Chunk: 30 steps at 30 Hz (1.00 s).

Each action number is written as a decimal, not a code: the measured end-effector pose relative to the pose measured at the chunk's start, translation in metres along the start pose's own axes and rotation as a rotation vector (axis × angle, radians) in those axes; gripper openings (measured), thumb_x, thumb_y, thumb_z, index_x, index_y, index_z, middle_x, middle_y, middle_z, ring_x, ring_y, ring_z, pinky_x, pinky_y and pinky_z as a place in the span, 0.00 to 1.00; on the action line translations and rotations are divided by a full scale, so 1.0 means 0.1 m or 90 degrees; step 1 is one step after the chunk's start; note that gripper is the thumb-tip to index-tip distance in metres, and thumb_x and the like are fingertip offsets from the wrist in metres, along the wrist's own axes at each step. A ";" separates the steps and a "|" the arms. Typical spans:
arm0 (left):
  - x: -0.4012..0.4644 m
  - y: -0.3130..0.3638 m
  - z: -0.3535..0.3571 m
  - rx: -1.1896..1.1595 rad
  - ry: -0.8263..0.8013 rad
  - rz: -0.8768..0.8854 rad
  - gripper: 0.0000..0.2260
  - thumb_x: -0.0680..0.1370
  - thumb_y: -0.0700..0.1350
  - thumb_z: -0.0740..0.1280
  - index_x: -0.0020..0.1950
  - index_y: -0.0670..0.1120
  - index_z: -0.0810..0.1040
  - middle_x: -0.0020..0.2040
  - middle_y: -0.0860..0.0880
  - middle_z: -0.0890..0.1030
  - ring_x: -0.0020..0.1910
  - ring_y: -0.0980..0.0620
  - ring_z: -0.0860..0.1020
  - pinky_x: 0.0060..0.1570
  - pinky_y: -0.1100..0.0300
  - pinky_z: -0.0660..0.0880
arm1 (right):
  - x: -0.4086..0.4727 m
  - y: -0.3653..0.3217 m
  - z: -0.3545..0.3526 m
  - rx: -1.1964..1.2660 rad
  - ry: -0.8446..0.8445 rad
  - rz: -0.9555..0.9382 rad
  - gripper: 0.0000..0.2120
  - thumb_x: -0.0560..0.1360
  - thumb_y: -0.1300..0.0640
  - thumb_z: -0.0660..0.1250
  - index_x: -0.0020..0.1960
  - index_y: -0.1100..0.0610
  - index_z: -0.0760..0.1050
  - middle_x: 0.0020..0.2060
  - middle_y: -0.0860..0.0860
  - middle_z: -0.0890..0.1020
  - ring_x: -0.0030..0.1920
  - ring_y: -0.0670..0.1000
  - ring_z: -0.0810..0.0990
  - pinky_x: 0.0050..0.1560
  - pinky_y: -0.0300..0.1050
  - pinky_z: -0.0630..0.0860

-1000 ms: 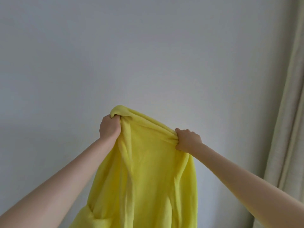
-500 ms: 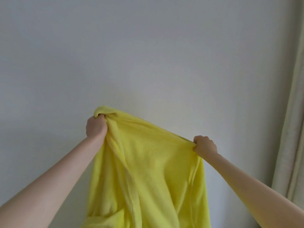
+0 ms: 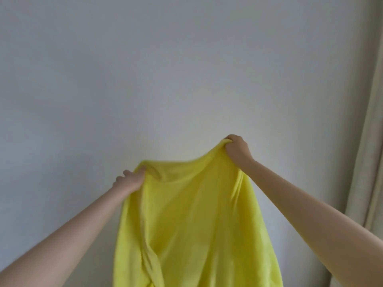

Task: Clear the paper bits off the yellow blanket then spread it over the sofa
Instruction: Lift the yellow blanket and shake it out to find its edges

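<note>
Right, no brand, label or writing can be read anywhere on the yellow blanket (image 3: 192,220) in the head view; its surface is plain yellow fabric, a little blurred along the top edge.

Now the grips. Left hand (image 3: 130,180) is at the blanket's upper left corner, fingers curled into the fabric with a bunch of cloth gathered in the fist; a couple of knuckles stick out to the left of the blanket's edge. Right hand (image 3: 236,150) is at the blanket's upper right corner, closed tight on a pinch of the hem, fingers wrapped down over the cloth, and it sits higher than the left hand. Both arms are stretched out, bare forearms running in from the lower corners of the view.

Between the two hands the blanket's top edge sags in a shallow curve, rising toward the right hand. Below that edge the blanket hangs down in front of the pale wall (image 3: 165,79), with long vertical folds, one thick twisted fold below the left hand, and it runs out of the bottom of the view. Well to the right of the blanket, a cream curtain (image 3: 366,162) hangs along the wall's edge.
</note>
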<state>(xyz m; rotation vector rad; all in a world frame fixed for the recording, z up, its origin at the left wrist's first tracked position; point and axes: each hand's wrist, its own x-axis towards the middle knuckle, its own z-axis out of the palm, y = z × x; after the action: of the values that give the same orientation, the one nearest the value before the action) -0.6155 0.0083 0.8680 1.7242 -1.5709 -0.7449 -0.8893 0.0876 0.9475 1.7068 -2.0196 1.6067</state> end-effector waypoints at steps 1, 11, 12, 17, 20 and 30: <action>-0.03 0.05 0.04 0.018 0.046 0.010 0.40 0.77 0.68 0.51 0.77 0.40 0.50 0.76 0.37 0.56 0.74 0.38 0.57 0.71 0.48 0.56 | 0.00 -0.08 0.04 -0.006 -0.005 -0.015 0.17 0.73 0.64 0.57 0.58 0.57 0.76 0.52 0.55 0.78 0.52 0.57 0.76 0.46 0.45 0.72; -0.50 0.48 0.32 0.098 -0.200 0.303 0.41 0.70 0.63 0.70 0.75 0.46 0.58 0.69 0.47 0.71 0.67 0.46 0.71 0.62 0.53 0.70 | -0.28 -0.48 0.45 -0.130 -0.089 -0.176 0.20 0.67 0.67 0.58 0.56 0.52 0.72 0.44 0.54 0.78 0.40 0.56 0.79 0.37 0.51 0.77; -0.48 0.46 0.35 0.078 -0.187 0.314 0.33 0.72 0.61 0.67 0.71 0.46 0.64 0.66 0.47 0.74 0.64 0.46 0.73 0.59 0.53 0.71 | -0.29 -0.48 0.45 -0.165 -0.085 -0.189 0.21 0.67 0.67 0.57 0.56 0.52 0.72 0.45 0.53 0.78 0.42 0.56 0.78 0.37 0.50 0.76; -0.48 0.37 0.37 0.041 0.067 0.423 0.12 0.81 0.47 0.55 0.49 0.41 0.74 0.43 0.46 0.77 0.46 0.44 0.76 0.40 0.56 0.67 | -0.28 -0.34 0.35 -0.395 -0.082 -0.264 0.15 0.73 0.65 0.59 0.57 0.53 0.72 0.47 0.54 0.78 0.41 0.55 0.74 0.39 0.45 0.68; -0.49 0.38 0.35 -0.022 0.211 0.428 0.12 0.82 0.46 0.53 0.49 0.42 0.72 0.41 0.46 0.76 0.43 0.45 0.76 0.40 0.56 0.65 | -0.30 -0.20 0.35 -0.451 -0.136 -0.237 0.09 0.77 0.58 0.63 0.56 0.53 0.73 0.48 0.53 0.78 0.46 0.56 0.77 0.41 0.44 0.68; -0.25 0.35 0.00 -0.126 0.277 0.269 0.16 0.82 0.46 0.52 0.61 0.39 0.71 0.58 0.39 0.77 0.57 0.40 0.75 0.54 0.51 0.69 | -0.23 0.63 0.31 -0.154 -0.221 0.013 0.10 0.76 0.63 0.58 0.53 0.53 0.74 0.49 0.55 0.77 0.48 0.56 0.76 0.40 0.42 0.71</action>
<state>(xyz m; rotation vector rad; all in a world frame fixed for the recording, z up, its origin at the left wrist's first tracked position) -0.6399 0.0320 0.8951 1.2451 -1.4284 -0.2766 -0.9108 0.0725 0.8786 1.9816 -2.2715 1.0695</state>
